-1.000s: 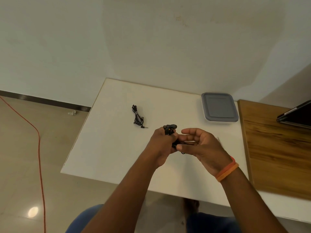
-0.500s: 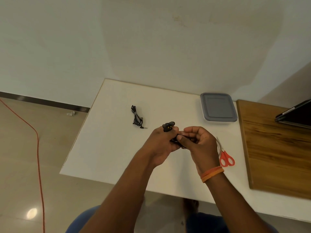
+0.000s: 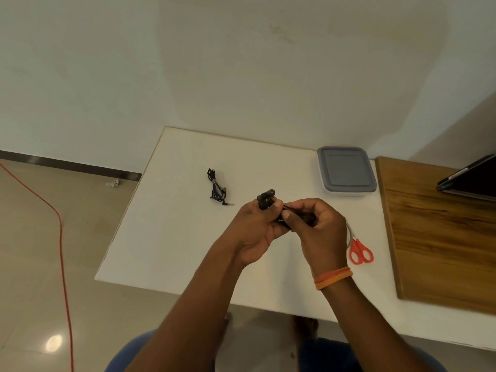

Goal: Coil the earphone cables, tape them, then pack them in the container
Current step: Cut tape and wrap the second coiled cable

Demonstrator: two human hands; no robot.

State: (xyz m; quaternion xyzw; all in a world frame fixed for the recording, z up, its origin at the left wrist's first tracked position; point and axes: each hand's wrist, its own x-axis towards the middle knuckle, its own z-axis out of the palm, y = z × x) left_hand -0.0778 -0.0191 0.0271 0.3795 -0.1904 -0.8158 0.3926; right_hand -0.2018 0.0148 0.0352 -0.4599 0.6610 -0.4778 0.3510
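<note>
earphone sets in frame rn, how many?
2. One coiled set lies on the white table; another earphone set is held between the left hand and right hand. The container is lidded, so more may be hidden.

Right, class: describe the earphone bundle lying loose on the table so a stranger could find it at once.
Start at the white table and look to its far left part, left of both hands. There lies a small black coiled earphone bundle, its plug sticking out toward the near side. Unlike the earphones in the hands, nothing touches it.
</note>
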